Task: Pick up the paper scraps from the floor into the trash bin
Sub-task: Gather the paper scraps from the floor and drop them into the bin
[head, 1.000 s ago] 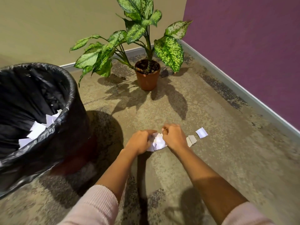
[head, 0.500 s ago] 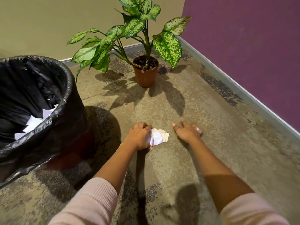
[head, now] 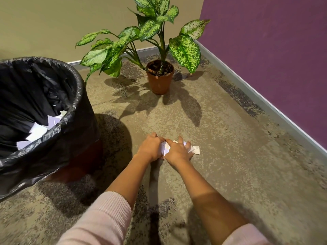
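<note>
Both hands point(head: 165, 150) have closed together, apparently clutching paper scraps point(head: 193, 149) strewn left-right.

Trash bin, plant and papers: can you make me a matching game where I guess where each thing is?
Things:
1. trash bin
2. potted plant
3. paper scraps
4. pink sleeve

Places:
A. on the floor under both hands
B. in the corner where the two walls meet
C. at the bottom of the picture
D. on the left, lined with a black bag

Pairs: 1-D, 2-B, 3-A, 4-C
</note>
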Motion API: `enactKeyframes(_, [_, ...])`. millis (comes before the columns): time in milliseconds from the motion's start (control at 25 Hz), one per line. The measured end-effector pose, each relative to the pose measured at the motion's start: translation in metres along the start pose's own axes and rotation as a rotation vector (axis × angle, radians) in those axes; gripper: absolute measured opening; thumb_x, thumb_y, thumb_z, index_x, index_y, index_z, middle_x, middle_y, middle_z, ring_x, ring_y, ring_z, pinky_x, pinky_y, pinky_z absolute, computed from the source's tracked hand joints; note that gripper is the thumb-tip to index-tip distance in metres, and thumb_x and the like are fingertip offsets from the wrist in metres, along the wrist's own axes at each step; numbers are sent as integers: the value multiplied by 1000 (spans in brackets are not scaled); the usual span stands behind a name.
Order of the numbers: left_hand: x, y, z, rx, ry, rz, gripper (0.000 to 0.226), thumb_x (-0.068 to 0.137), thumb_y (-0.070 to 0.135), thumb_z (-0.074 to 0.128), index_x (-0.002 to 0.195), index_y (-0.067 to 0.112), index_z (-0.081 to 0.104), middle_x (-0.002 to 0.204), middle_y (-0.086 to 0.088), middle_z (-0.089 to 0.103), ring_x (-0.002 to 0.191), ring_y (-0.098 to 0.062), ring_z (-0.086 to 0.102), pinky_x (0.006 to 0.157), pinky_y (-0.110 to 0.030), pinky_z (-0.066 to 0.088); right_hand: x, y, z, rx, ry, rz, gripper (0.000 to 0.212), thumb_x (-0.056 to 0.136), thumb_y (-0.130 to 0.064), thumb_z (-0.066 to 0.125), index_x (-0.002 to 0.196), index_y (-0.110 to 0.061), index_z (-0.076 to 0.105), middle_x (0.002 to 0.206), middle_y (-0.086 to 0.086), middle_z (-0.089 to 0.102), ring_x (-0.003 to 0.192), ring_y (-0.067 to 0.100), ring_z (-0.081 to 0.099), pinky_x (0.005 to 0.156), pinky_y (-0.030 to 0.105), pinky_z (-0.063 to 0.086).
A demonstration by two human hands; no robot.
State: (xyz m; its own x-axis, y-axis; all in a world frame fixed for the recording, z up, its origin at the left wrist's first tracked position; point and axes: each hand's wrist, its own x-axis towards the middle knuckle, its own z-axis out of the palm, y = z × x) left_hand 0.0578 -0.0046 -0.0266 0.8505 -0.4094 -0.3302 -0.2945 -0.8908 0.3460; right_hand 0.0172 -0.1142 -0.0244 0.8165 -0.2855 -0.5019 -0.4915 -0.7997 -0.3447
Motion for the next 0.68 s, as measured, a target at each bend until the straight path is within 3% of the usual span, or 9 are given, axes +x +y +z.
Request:
enactKeyframes(160, [-8, 4, 1, -83, 46, -20, 39, 82, 17, 67, 121, 18, 64, 115, -10, 60, 107, -31, 60, 88, -37, 51, -8, -3, 1, -46, 116, -69, 41, 94, -16, 53, 129, -37, 58, 145, 3, 35, 131, 33, 27, 99, 42, 43])
enactKeyframes(320, [-19, 7, 6, -88, 87, -27, 9, 83, 17, 62, 89, 20, 66, 97, -10, 68, 93, -33, 65, 71, -35, 49, -19, 1, 4, -116, 211, -107, 35, 97, -8, 45, 120, -22, 66, 129, 5, 51, 126, 33, 35, 92, 39, 47])
enactKeyframes(400, [-24, 8, 11, -92, 125, -52, 9, 84, 16, 59, 78, 20, 63, 88, -9, 69, 87, -33, 66, 67, -35, 47, -24, 3, 8, -172, 245, -142, 33, 97, -7, 43, 118, -16, 67, 123, 7, 55, 123, 33, 40, 91, 38, 48])
enactKeyframes(520, [-29, 11, 15, -80, 133, -65, 12, 86, 15, 58, 76, 20, 63, 86, -9, 69, 85, -33, 66, 65, -33, 45, -26, 9, 9, -167, 251, -168, 28, 95, -7, 47, 114, -11, 67, 115, 9, 59, 116, 32, 49, 86, 39, 51])
enactKeyframes(680, [-26, 20, 11, -105, 145, -62, 7, 83, 18, 62, 79, 21, 66, 87, -11, 69, 85, -34, 65, 64, -32, 43, -22, 24, -2, -19, 240, -152, 20, 90, -17, 58, 105, -20, 70, 104, 8, 63, 94, 30, 63, 77, 38, 55])
